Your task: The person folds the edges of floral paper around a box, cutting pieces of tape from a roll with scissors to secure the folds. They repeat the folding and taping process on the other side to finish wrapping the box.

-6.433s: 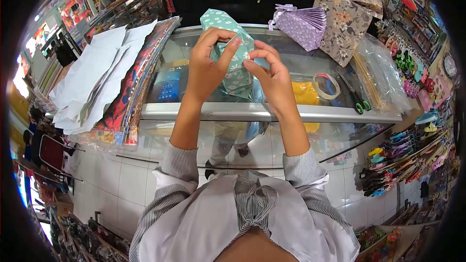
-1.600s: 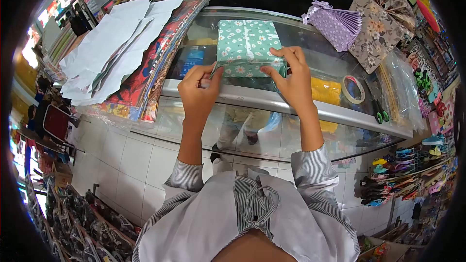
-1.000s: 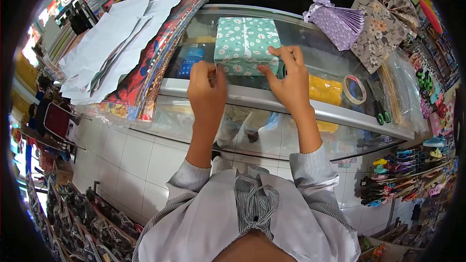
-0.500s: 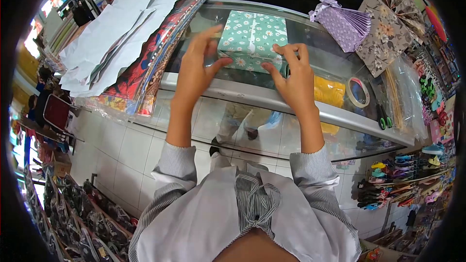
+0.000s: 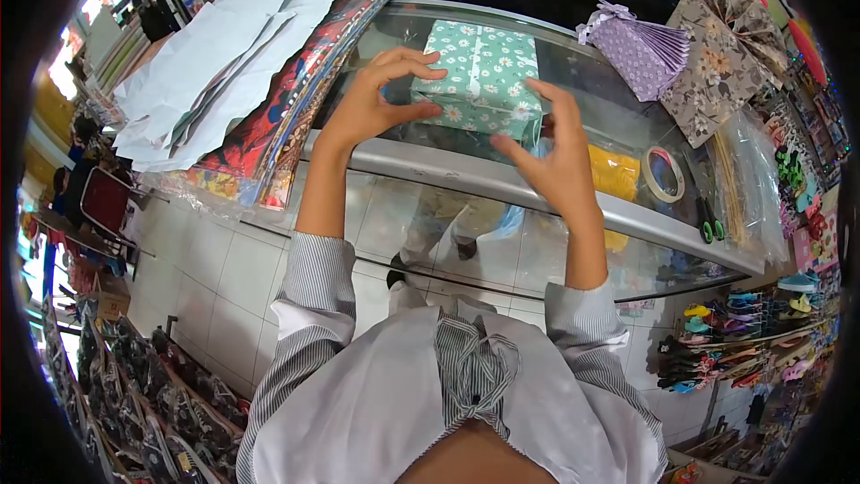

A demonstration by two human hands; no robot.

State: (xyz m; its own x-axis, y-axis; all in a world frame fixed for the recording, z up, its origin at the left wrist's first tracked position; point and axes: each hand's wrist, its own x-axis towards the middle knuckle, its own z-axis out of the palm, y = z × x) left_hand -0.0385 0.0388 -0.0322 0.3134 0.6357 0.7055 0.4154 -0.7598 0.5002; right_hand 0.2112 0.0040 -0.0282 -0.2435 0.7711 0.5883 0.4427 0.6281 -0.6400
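Note:
A gift box (image 5: 479,54) wrapped in mint-green paper with white daisies lies on the glass counter; a pale ribbon strip runs over its top. My left hand (image 5: 372,100) is at its left end, curled fingers over the top edge and thumb against the front face, gripping that corner. My right hand (image 5: 563,157) is at the right end with its fingers apart. Its index fingertip is right at the top edge, while the thumb, slightly blurred, points toward the lower front edge. Beside the right hand, a yellow packet (image 5: 614,172) shows.
White paper sheets (image 5: 210,58) lie over patterned wrapping sheets (image 5: 287,108) at left. To the right are a tape roll (image 5: 661,175), green-handled scissors (image 5: 709,224), thin sticks (image 5: 730,179), a purple pleated wrapped piece (image 5: 638,54) and a grey floral one (image 5: 712,63). The counter's metal edge (image 5: 430,168) runs in front.
My left hand has come in from beside the box, its fingers now curled onto the left end. The right hand has opened wider and drawn back slightly to the right.

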